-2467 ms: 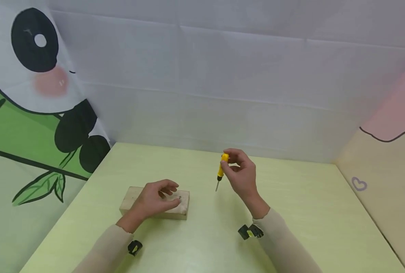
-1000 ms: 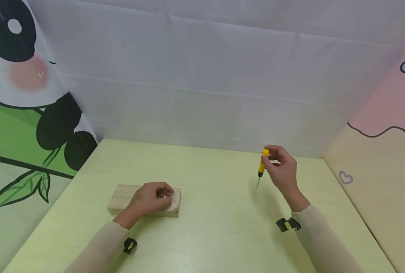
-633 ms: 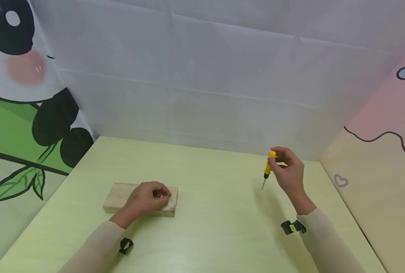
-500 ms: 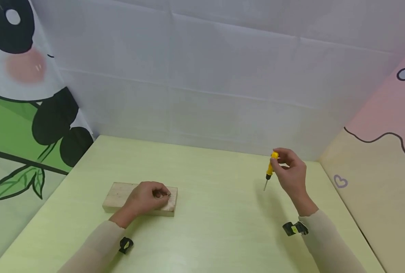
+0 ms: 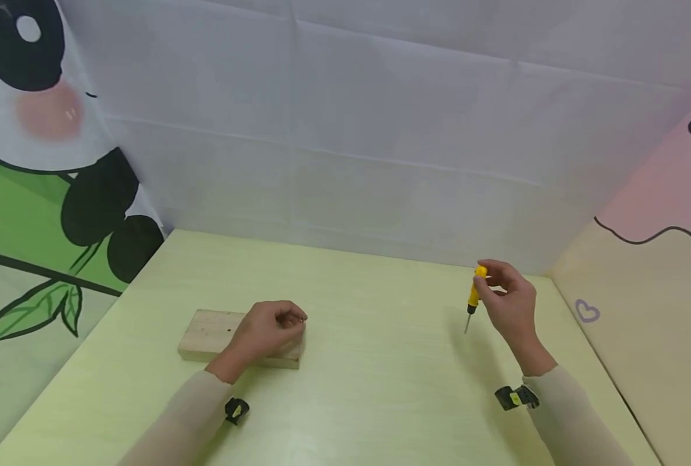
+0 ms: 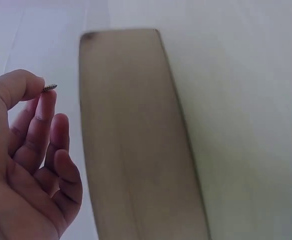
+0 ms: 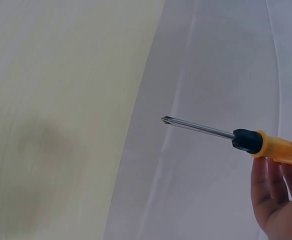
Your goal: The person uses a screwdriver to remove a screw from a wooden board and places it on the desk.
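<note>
In the left wrist view a small threaded screw (image 6: 50,87) is pinched between thumb and forefinger of my left hand (image 5: 266,333), its pointed end sticking out. That hand is above the right end of a wooden block (image 5: 210,333), covering part of it in the head view. A dark hole shows in the block's top. Well to the right, my right hand (image 5: 508,304) grips a screwdriver (image 5: 476,289) by its yellow handle. The screwdriver's shaft points down and slightly left over the table, and its cross-shaped tip (image 7: 166,120) shows in the right wrist view.
The pale yellow table (image 5: 374,401) runs back to a light grey cloth wall (image 5: 345,142). Printed cartoon panels stand at left and right. Each wrist carries a small black camera (image 5: 237,410).
My left hand has lifted from the block and moved a little right, with the screw between its fingertips. The right hand has carried the screwdriver rightward, away from the block.
</note>
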A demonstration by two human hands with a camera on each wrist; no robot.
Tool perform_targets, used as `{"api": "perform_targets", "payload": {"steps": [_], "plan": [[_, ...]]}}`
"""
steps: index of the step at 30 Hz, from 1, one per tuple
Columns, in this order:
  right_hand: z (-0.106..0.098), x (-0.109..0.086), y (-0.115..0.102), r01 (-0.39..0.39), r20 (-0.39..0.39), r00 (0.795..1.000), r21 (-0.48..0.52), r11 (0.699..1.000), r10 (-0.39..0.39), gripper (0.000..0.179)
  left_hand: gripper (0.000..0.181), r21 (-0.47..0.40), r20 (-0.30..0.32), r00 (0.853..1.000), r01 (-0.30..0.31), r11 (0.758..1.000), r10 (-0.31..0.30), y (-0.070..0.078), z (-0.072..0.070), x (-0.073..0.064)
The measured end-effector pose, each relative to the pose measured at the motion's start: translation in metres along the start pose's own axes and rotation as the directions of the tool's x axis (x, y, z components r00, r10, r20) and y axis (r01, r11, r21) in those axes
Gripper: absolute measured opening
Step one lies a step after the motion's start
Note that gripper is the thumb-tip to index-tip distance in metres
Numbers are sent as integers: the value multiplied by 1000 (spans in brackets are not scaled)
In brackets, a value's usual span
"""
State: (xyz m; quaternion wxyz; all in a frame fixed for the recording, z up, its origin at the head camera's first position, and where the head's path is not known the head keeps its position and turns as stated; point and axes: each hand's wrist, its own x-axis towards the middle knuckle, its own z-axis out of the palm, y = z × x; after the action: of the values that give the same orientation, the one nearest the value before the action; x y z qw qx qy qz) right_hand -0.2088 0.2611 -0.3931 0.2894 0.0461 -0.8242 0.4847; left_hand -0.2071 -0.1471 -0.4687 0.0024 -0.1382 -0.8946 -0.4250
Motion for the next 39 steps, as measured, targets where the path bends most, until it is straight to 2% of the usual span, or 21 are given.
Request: {"api": "perform_targets", "payload": {"steps": [5,9,12,14,16,20,25,29,33,39], "plan": [[-1,1,20,-20,-13,1000,-3,1000,20,25,16,0,8,1000,-13,1000,13,18,15,14],[-2,-3,6,-11,-8,1000,-10,1000,11,24,19,12,33,999,-34,999,34,31,28,25],[-1,-2,8,6,3,1000,-27,1000,-6,24,19,27,39,998,-41,999,40,38,37,33],[0,-1,17,23,16,1000,-34,999,-22,25,18,37,33,999,-42,998,41,42,42,38],[2,2,31,24,28,999,-47,999,-22,26,18,41,22,999,-36,998,36,45,46,43],[5,2,36,15,50,999,-71,997,-12,26,21,44,17,1000,-4,999,3,51,52,51],[14,2,42,-23,89,996,-91,996,31,26,23,79,24,999,32,996,-34,54,55,55],[23,3,46,-52,126,990,-90,995,63,27,22,96,9,999,34,995,-35,54,56,57],[29,3,53,-76,144,985,-102,992,90,25,22,97,27,999,24,995,-27,54,59,61],[37,3,63,-146,222,960,-120,982,170,27,22,120,60,998,18,993,-25,55,69,67]]}}
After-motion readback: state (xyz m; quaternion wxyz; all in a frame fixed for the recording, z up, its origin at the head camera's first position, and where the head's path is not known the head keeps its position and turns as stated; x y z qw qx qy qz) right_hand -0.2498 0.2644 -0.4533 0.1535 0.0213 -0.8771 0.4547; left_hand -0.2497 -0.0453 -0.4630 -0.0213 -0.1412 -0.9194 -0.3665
